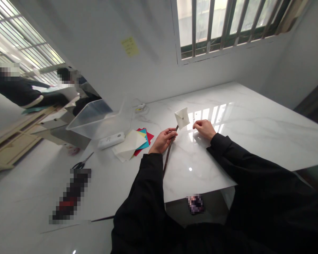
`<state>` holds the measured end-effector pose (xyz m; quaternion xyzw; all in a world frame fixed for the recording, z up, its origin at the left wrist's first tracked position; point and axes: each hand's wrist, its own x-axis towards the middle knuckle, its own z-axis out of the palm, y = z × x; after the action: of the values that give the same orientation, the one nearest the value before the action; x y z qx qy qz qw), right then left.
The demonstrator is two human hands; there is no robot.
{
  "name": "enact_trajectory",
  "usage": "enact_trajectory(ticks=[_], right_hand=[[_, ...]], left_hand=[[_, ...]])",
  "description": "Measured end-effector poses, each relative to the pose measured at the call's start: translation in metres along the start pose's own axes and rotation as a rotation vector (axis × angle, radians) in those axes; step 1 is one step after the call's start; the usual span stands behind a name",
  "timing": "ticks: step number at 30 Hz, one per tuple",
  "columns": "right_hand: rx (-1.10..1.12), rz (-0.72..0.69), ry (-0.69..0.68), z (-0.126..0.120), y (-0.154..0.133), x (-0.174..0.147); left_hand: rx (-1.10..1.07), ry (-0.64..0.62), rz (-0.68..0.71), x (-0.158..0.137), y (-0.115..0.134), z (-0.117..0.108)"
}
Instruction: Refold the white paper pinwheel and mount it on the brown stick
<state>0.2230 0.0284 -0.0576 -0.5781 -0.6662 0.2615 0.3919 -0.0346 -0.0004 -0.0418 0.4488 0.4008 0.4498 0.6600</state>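
My left hand (163,140) is closed around a thin dark stick (168,155), which slants up from the table edge. At the stick's top end sits a white paper pinwheel (182,118), squarish and folded, with a small dark dot in its middle. To the right of the pinwheel, apart from it, my right hand (205,129) is closed with thumb and fingertips together just above the table. Whatever those fingertips hold, if anything, is hidden. Left of my left hand lies a fanned stack of coloured paper (129,143) in white, yellow, blue and red.
On the glossy white marbled table (254,130) are a white box-shaped device (111,141), scissors (82,162), a clear plastic bin (95,118) and a blurred-out dark object (70,197). A yellow sticky note (130,46) is on the wall. Two people sit at the far left.
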Motion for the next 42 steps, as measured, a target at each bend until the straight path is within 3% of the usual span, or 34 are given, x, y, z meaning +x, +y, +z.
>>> enact_trajectory(ticks=[10, 12, 15, 17, 22, 42], right_hand=[[0.058, 0.036, 0.018, -0.0025, 0.0005, -0.0011], [0.102, 0.039, -0.056, -0.0022, 0.0015, 0.0001], [0.098, -0.031, -0.289, -0.0018, 0.0022, 0.0019], [0.066, -0.071, -0.351, -0.0015, 0.0021, 0.0025], [0.056, -0.075, -0.282, -0.0003, 0.002, 0.0015], [0.079, -0.054, -0.266, 0.0003, -0.0022, -0.0019]], left_hand=[[-0.004, -0.003, -0.016, 0.0009, 0.0, 0.0008], [-0.002, -0.008, -0.007, 0.0014, -0.0004, 0.0005], [0.006, -0.018, 0.006, 0.0019, -0.001, -0.0002], [0.01, -0.019, 0.006, 0.0021, -0.0013, -0.0005], [0.012, -0.007, 0.006, 0.0022, -0.001, 0.0003], [0.019, -0.019, 0.005, 0.001, 0.0014, 0.0027]])
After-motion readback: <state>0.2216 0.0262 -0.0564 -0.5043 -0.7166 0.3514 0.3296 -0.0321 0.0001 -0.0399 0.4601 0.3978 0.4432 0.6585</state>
